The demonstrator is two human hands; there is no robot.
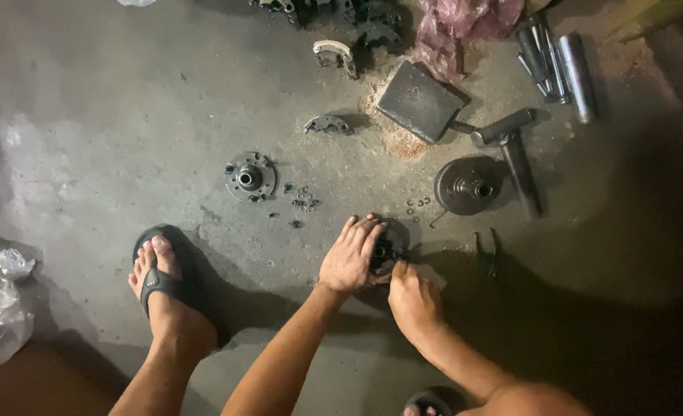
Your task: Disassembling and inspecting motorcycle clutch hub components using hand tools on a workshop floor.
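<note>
Head view: a dark round metal hub part (386,250) lies on the concrete floor (87,154), the left hand (349,258) spread flat over it and steadying it, the right hand (411,296) pinched narrow at its near edge; whether it grips a small piece cannot be told. The step appears to be fitting or removing small hardware, calling for fine fingertip control. Left of the hub lies a flanged disc (250,177), right of it a pulley-like disc (469,186).
</note>
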